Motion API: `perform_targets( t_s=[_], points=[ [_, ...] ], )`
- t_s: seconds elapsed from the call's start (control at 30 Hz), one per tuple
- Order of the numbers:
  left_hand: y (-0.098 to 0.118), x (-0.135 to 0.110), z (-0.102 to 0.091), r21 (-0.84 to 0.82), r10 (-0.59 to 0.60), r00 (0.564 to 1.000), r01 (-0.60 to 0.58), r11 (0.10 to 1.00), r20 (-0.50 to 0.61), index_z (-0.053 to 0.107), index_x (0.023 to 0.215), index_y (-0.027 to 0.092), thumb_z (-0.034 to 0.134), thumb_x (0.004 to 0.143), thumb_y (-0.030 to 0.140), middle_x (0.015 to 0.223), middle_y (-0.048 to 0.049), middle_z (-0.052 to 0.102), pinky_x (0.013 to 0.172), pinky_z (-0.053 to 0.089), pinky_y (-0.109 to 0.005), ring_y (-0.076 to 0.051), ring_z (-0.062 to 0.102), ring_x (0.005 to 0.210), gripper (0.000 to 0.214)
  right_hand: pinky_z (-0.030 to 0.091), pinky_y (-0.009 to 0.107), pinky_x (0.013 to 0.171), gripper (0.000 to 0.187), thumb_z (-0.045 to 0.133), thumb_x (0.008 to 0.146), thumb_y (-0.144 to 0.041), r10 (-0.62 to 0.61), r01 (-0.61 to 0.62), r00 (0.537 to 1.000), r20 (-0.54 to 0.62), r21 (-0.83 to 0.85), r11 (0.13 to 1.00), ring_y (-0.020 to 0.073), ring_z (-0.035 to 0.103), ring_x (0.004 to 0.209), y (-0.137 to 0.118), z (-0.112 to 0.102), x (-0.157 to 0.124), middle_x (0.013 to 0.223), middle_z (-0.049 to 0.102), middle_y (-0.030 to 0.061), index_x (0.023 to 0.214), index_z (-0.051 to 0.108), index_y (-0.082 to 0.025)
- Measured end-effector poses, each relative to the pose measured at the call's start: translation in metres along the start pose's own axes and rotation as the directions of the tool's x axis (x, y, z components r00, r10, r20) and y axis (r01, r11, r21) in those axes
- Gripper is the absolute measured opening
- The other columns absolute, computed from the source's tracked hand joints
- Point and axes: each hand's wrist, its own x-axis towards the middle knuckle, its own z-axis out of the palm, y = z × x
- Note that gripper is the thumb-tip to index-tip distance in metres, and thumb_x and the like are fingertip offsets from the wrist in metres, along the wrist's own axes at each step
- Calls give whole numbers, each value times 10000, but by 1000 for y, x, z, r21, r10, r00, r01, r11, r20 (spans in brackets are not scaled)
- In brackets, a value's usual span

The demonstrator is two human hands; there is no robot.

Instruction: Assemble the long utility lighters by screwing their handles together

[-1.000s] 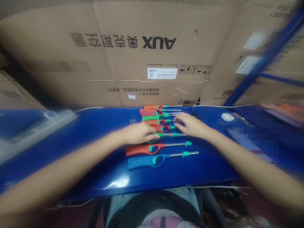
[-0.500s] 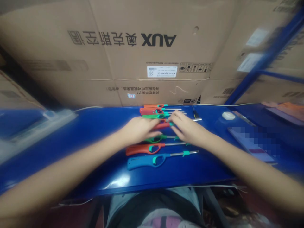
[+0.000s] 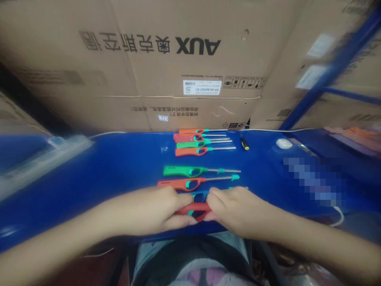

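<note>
Both my hands hold one red long-nosed lighter (image 3: 195, 209) near the front edge of the blue table (image 3: 125, 167). My left hand (image 3: 154, 210) grips its handle end and my right hand (image 3: 235, 210) covers its nozzle end. Just behind my fingers lies a blue lighter (image 3: 200, 194), mostly hidden. Further back lie a red lighter (image 3: 181, 184) and a green lighter (image 3: 183, 171) side by side. A tight row of several more lighters (image 3: 193, 143) sits at the table's rear.
Large cardboard boxes (image 3: 178, 63) wall off the back. A small screwdriver (image 3: 244, 143) and a white round object (image 3: 284, 143) lie to the right rear. A clear plastic tray (image 3: 44, 159) is at the left, a blue shelf post (image 3: 327, 67) at the right.
Both hands pulled back from the rear row toward the front edge, carrying a red lighter with them. The green lighter they covered is now exposed.
</note>
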Motion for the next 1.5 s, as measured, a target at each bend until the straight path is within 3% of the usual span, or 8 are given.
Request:
perform_targets(
  t_s=[0.27,0.53,0.8,0.9,1.03,1.23,1.37,1.5],
  points=[
    [1,-16,15,27,-68,994,66,997,86,650,931,248,491,992,585,773,-33,670,495,330,-290,-185,611,594,377,123,338,454,297,398,1076,-339,-34,34,999,13,54,998,168,466,506,-18,2,-5,685,531,2,843,511,-193],
    [-32,-40,1,122,-137,990,139,983,-20,694,1188,325,425,1020,611,683,-7,629,471,299,-253,-152,567,506,427,239,317,511,347,302,1100,-340,116,-118,991,61,28,993,164,510,513,18,2,-28,715,600,14,880,527,-195],
    [-59,36,-30,222,84,976,-38,974,-202,638,783,191,395,1046,579,683,-18,641,593,348,-251,-135,539,582,528,404,294,679,452,334,1085,-409,326,-353,934,150,233,906,186,616,749,93,5,12,844,682,63,849,648,-186],
    [-77,63,-38,338,70,971,12,941,-227,683,809,217,386,1040,593,696,-21,667,582,311,-260,-153,554,592,533,469,313,844,440,315,1087,-332,512,-530,846,152,356,770,208,667,937,132,25,26,970,731,86,939,700,-179],
    [-91,91,-35,300,48,974,21,954,-219,708,960,238,388,1044,559,791,-20,731,596,353,-257,-167,616,644,461,469,381,942,170,660,939,-283,505,-526,849,155,325,786,279,631,1097,160,57,40,1129,710,139,1045,697,-155],
    [-106,107,-20,383,173,921,-29,923,-348,700,960,206,409,1054,372,947,-67,725,750,454,-304,-209,655,865,348,486,346,800,67,692,904,-199,484,-498,866,127,312,809,235,634,901,160,72,52,964,684,108,913,642,-156],
    [-100,104,-22,510,268,843,9,860,-467,620,1308,214,589,980,471,1276,-132,657,932,466,-413,-302,601,1165,418,492,356,848,111,611,951,-172,460,-450,887,48,321,834,232,618,974,142,53,53,1093,648,125,1059,596,-150],
    [-75,96,-24,510,170,906,57,858,-387,637,1214,186,546,1005,516,1069,-122,732,769,496,-343,-269,697,928,401,502,364,854,267,561,1010,-300,283,-280,959,7,183,942,263,618,1077,111,24,51,1192,634,152,1213,578,-128]
  ],
)
